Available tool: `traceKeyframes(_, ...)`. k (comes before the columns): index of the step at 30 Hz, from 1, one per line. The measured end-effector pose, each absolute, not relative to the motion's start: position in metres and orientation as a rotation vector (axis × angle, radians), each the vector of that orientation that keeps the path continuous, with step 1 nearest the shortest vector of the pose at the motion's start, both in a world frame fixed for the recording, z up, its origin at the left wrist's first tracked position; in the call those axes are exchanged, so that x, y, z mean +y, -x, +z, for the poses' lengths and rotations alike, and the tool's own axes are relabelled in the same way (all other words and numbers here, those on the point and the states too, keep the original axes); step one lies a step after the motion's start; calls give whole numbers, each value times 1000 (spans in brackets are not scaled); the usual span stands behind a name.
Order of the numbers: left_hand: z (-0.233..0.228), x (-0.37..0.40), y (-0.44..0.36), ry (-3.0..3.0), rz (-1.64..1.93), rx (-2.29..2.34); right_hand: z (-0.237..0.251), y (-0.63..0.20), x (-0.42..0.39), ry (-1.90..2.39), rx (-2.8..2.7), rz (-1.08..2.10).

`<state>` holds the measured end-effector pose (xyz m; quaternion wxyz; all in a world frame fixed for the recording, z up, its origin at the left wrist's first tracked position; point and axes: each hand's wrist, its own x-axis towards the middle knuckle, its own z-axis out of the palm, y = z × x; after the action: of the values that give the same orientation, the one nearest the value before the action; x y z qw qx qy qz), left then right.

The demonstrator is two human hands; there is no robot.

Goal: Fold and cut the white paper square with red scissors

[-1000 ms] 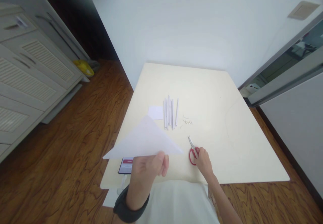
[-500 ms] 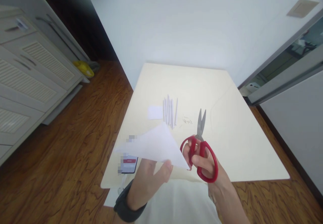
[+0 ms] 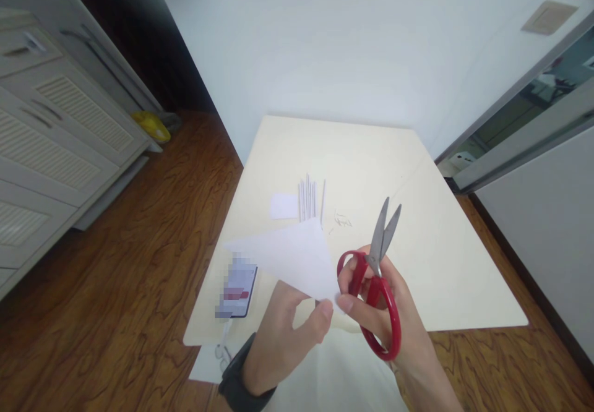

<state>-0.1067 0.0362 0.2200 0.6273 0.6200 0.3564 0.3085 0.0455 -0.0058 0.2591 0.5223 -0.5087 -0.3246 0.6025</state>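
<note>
A white sheet of paper (image 3: 292, 254) is held above the near part of the table. My left hand (image 3: 294, 325) is closed at its lower edge, the thumb near the right corner and the other fingers partly hidden beneath. In my right hand (image 3: 390, 300) is a pair of red-handled scissors (image 3: 378, 263), blades pointing up and slightly apart. The right thumb and a finger also meet the sheet's right corner. Beyond the paper lie several thin white rolled-paper sticks (image 3: 309, 198), a small white paper square (image 3: 284, 206) and some small scraps (image 3: 342, 219).
The cream table (image 3: 455, 263) stands against a white wall (image 3: 301, 41). A phone (image 3: 241, 288) with a cable lies at the table's left edge, next to a white sheet and small round thing below. A cabinet (image 3: 55, 127) is at the left, on a wooden floor.
My left hand and the sheet have shifted right. The right thumb now meets the sheet's corner, and the scissors have moved slightly right, their blades a bit wider apart.
</note>
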Motion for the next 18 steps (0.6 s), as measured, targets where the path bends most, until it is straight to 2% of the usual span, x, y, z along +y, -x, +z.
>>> traceKeyframes(8, 213, 34, 105, -1389, 737, 747, 246, -40, -7, 1171, -826, 1360)
traceKeyframes(18, 220, 34, 101, -1488, 775, 863, 248, -39, -12, 1168, -786, 1417)
